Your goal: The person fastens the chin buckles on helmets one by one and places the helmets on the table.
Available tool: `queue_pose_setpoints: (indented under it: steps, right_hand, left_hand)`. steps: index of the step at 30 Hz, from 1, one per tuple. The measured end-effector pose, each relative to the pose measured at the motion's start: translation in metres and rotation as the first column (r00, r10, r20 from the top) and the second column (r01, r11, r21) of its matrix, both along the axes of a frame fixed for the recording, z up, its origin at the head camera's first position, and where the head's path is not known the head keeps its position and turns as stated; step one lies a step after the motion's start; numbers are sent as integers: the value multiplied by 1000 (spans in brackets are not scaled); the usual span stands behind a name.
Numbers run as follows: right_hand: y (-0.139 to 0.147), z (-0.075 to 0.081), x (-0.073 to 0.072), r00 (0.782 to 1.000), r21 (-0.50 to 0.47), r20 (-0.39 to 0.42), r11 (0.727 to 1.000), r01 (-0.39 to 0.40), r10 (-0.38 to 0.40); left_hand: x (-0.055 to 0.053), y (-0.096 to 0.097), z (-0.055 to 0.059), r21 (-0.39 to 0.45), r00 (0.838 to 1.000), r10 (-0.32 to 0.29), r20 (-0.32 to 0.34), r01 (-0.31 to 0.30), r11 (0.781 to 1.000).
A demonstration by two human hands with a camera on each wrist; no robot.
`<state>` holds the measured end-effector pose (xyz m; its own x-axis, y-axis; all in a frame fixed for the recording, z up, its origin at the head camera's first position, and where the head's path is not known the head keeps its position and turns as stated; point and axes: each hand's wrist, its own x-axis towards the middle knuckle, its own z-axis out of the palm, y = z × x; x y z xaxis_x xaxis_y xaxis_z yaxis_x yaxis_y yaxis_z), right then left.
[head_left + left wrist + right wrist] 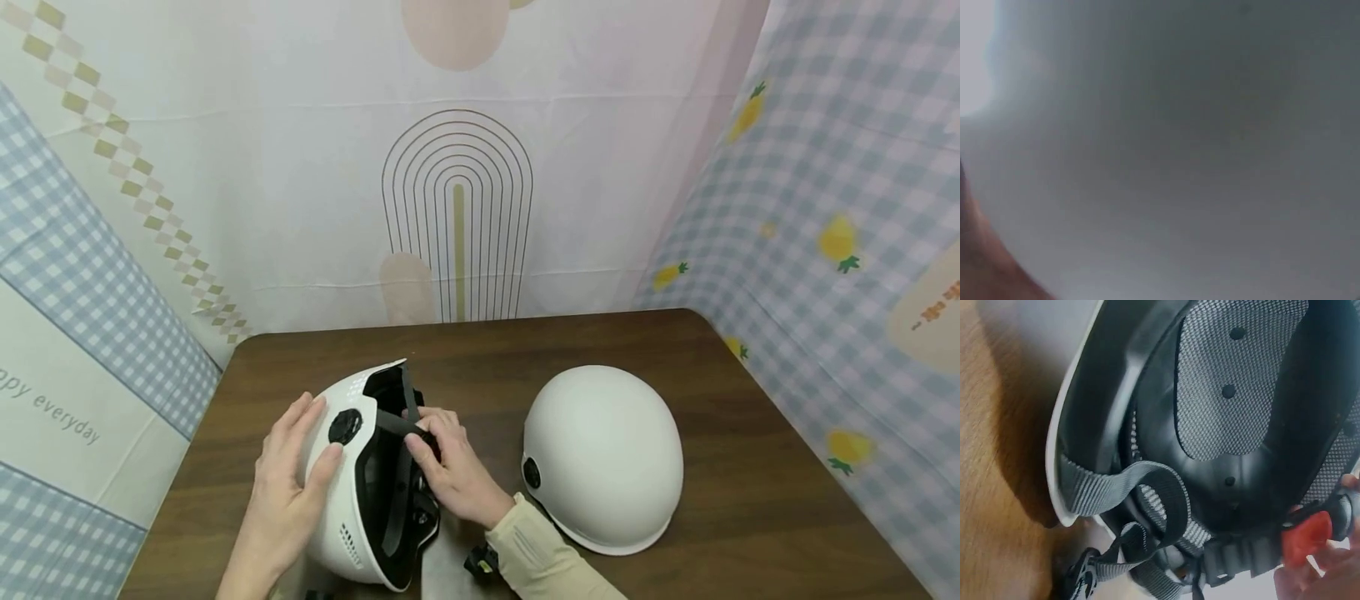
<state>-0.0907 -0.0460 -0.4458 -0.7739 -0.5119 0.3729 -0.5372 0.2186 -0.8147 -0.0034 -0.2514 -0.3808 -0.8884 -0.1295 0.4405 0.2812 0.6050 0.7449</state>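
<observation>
A white helmet (330, 533) with a dark opening is tipped over at the left of the wooden table. My left hand (285, 492) rests on its outer shell, fingers spread, thumb near the black round vent (346, 426). At the opening, my right hand (457, 467) pinches the black strap (393, 423). The right wrist view looks into the padded lining (1235, 387), with a loop of webbing (1110, 487) hanging out. There the right fingers (1335, 575) hold a red-tabbed buckle (1307, 537). A blurred grey surface (1179, 156) fills the left wrist view.
A second white helmet (607, 450) sits dome up on the table (480, 358), right of my right forearm. A patterned white cloth (300, 208) hangs behind the table, and checked cloths (780, 275) flank both sides.
</observation>
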Motion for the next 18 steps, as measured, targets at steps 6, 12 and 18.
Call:
queue_pose_setpoints:
  steps: [6, 12, 18]
  right_hand:
    - [-1, -4, 1, 990, -87, 122, 994, -66, 76]
    - [-3, -6, 1, 986, -44, 85, 989, -138, 142]
    - [-5, -11, 2, 984, 69, 52, 983, -173, 169]
  left_hand:
    - [2, 4, 8, -53, 999, -12, -35, 11, 999]
    - [6, 5, 13, -116, 999, 20, -40, -25, 993]
    - [10, 3, 16, -89, 999, 43, 21, -41, 995]
